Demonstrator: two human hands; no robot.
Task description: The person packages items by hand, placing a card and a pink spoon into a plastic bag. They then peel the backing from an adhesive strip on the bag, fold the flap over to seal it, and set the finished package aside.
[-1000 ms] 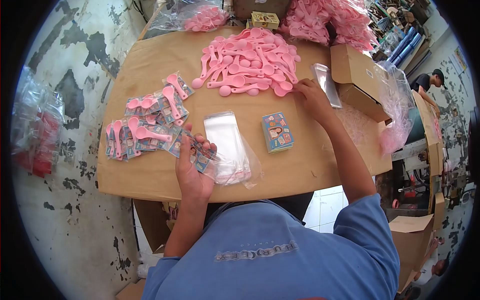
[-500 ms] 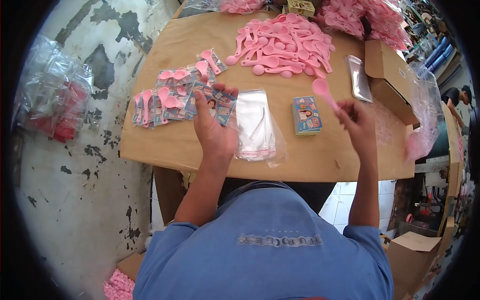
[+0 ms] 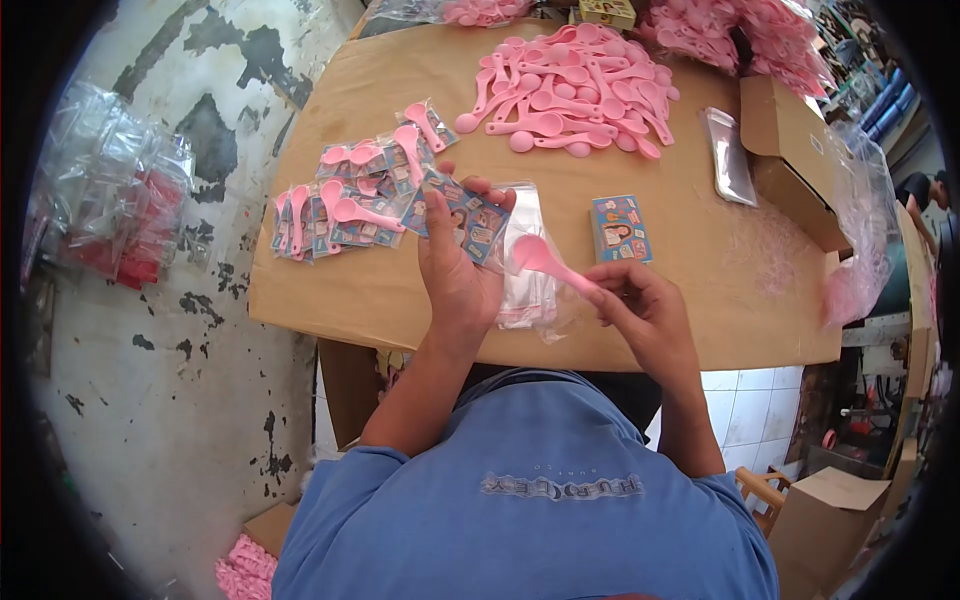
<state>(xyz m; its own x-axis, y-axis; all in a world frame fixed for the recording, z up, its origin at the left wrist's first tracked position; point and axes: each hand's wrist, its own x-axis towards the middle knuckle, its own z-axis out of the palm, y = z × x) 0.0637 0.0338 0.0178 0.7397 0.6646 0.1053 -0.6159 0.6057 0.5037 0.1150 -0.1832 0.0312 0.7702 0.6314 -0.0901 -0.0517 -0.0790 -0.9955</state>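
My left hand [image 3: 462,270] holds a blue printed card [image 3: 465,222] that seems to sit in a clear plastic bag, thumb on its face. In my right hand [image 3: 645,315] a pink plastic spoon [image 3: 545,262] is pinched by the handle end, its bowl pointing left toward the card. Beneath the spoon lies a stack of clear plastic bags [image 3: 522,305]. A stack of printed cards [image 3: 620,230] stands just beyond my right hand. To the left, several bagged cards with pink spoons [image 3: 345,205] lie overlapping. A large heap of pink spoons [image 3: 575,90] covers the back of the table.
The brown-covered table [image 3: 700,320] has an open cardboard box [image 3: 790,170] on its right, with a pack of clear bags [image 3: 730,158] beside it. Bags of pink spoons [image 3: 735,40] stand at the back. Plastic packs [image 3: 120,185] lie at the left. Another person [image 3: 918,190] is at the far right.
My right hand has brought the pink spoon left and down, from beside the card stack to near the card. The left hand still holds the card.
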